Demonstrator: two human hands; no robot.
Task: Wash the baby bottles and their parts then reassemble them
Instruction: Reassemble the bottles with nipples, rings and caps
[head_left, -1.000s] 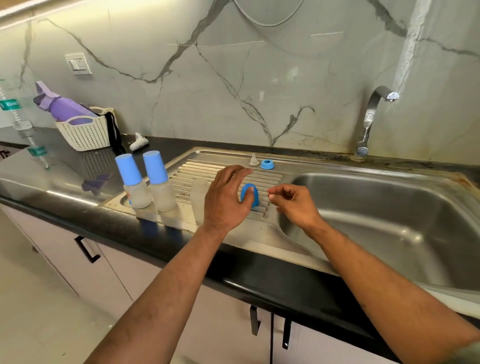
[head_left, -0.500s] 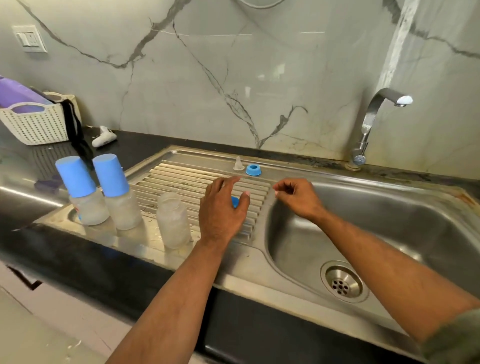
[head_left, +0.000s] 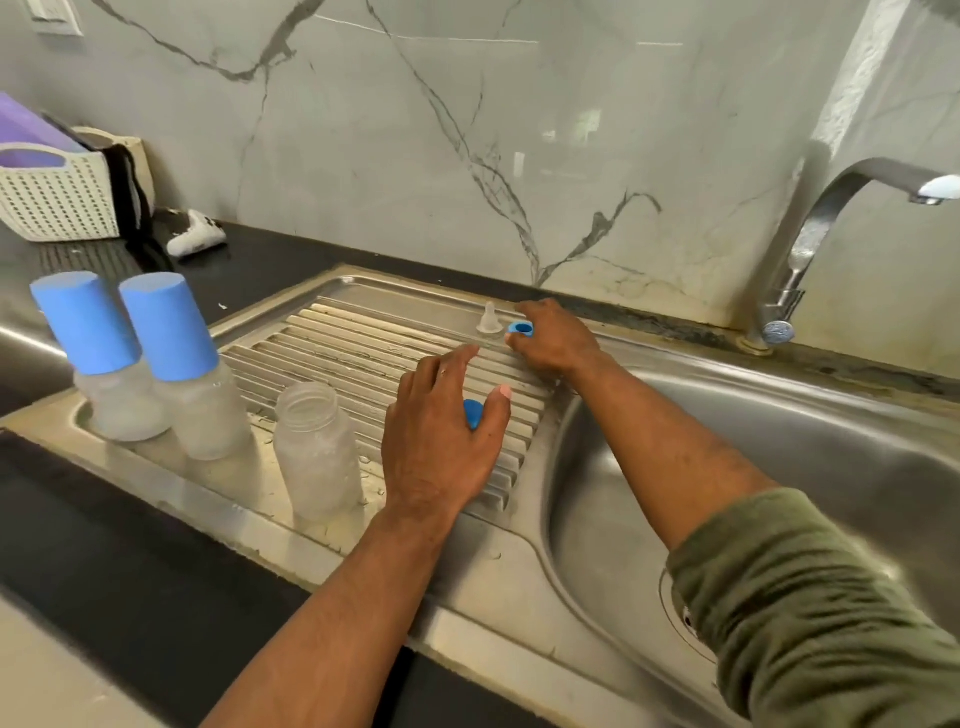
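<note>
Location: a home kitchen. Indicators are a steel sink (head_left: 779, 441) with ribbed drainboard (head_left: 363, 343), a tap (head_left: 810, 234), a black counter (head_left: 130, 561) and a marble-patterned wall (head_left: 467, 130).

Ribbed steel drainboard (head_left: 332, 338) carries three bottles (head_left: 317, 452) and a nipple (head_left: 489, 319).

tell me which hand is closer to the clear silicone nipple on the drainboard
Right. The right hand is just beside the nipple, fingers pinching the blue ring next to it. The left hand is nearer the camera, over a blue cap.
</note>
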